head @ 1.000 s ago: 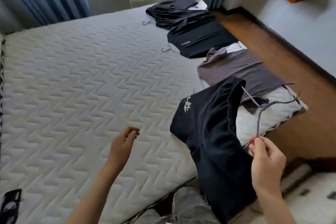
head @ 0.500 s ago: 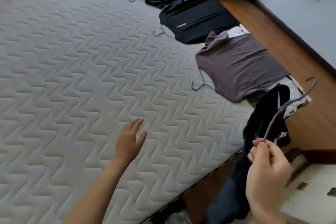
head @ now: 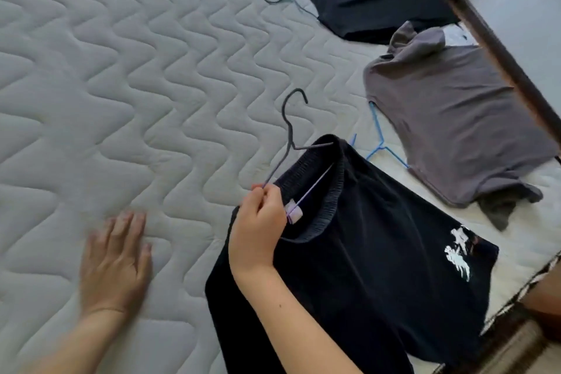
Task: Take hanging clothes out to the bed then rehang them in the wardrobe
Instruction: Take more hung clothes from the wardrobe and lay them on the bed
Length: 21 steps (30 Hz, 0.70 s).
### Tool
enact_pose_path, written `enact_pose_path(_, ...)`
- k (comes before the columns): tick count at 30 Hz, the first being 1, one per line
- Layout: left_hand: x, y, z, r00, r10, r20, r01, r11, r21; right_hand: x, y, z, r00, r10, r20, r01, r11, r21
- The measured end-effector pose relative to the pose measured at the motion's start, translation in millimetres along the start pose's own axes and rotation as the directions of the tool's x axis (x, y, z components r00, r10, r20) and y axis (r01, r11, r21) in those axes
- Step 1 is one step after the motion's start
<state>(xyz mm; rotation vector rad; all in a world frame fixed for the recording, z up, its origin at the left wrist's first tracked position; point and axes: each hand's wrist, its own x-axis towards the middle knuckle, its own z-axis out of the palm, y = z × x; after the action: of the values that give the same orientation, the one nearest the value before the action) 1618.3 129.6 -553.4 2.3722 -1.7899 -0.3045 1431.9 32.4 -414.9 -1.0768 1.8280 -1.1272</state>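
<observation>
The right hand (head: 258, 231) pinches the thin grey wire hanger (head: 292, 146) by one arm, above the dark navy ribbed-necked garment with a white print (head: 379, 267), which lies at the near right of the white quilted mattress (head: 121, 100). The left hand (head: 117, 264) rests flat on the mattress, fingers straight. It would be best to lower the hanger gently, keeping the neckline on the wire (for easy rehanging). No wardrobe is in view.

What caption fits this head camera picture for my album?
Right hand pinches the hanger of a dark shirt lying on the mattress; left hand rests flat beside it.
</observation>
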Motion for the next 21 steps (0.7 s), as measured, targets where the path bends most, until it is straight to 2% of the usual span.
enact_pose_path(4, -0.2, -5.2, 3.7, 0.997, -0.003, -0.072, 0.002, 1.0, -0.015, 12.4, 35.8, 57.4, 0.995, 0.01, 0.099, 0.002, 0.993, -0.118)
enact_pose_path(7, 0.4, -5.4, 4.0, 0.998, -0.007, -0.07, 0.007, 1.0, -0.001, 31.9, 40.9, 95.3, 0.993, 0.037, 0.116, -0.022, 0.992, -0.128)
enact_pose_path(11, -1.0, -4.3, 6.0, 0.997, -0.022, -0.071, 0.022, 1.0, 0.009, 64.0, 21.8, 143.3, 0.986, 0.022, 0.164, 0.002, 0.99, -0.142)
enact_pose_path(14, -0.4, -4.1, 6.5, 0.994, -0.016, -0.105, 0.018, 1.0, 0.018, 84.6, 3.0, 178.0, 0.968, 0.081, 0.237, -0.046, 0.988, -0.146)
enact_pose_path(16, -0.6, -5.2, 7.1, 0.993, 0.0, -0.116, 0.004, 1.0, 0.028, 101.6, -3.4, 193.0, 0.946, 0.124, 0.299, -0.059, 0.974, -0.217)
enact_pose_path(18, -0.3, -5.7, 6.5, 0.994, 0.008, -0.111, -0.004, 0.999, 0.04, 118.6, -8.4, 195.2, 0.909, 0.168, 0.382, 0.01, 0.907, -0.421)
enact_pose_path(19, -0.2, -6.0, 5.9, 0.994, 0.007, -0.107, -0.003, 0.999, 0.041, 125.4, -10.8, 194.0, 0.891, 0.181, 0.416, 0.072, 0.849, -0.524)
enact_pose_path(21, -0.1, -6.4, 5.7, 0.995, 0.005, -0.098, -0.001, 0.999, 0.041, 134.9, -13.1, 192.2, 0.88, 0.12, 0.459, 0.262, 0.684, -0.681)
